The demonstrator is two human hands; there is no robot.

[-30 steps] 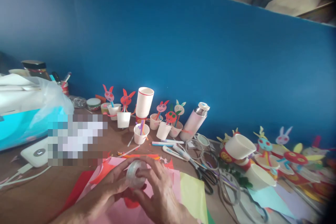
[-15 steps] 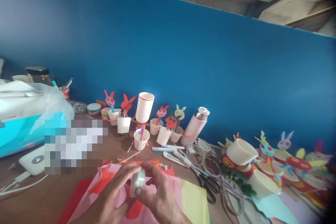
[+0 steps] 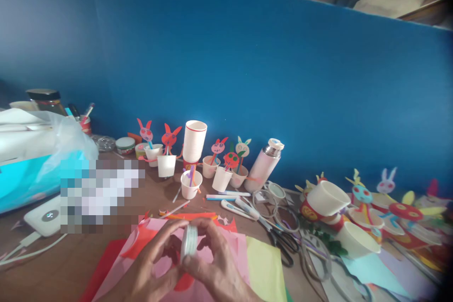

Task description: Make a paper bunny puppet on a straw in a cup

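A small whitish roll of tape is held on edge over the paper, its rim facing me. My right hand pinches it, thumb low on the rim and fingers curled round the far side. My left hand is curved round the roll's other side, fingertips at its top and thumb near its lower edge. Beneath both hands lies pink paper with a red-orange cut-out piece on it. Beside my right hand is a yellow sheet.
Behind the papers stand white paper cups with paper rabbit figures, a stack of cups and a tilted thermos. Black-handled scissors, a white cutter and tape rings lie rightward. At left are a plastic bag and a power bank.
The roll of tape has been turned slightly between my fingers, so more of its rim shows. My hands stay over the pink paper. The view has tilted down a little.
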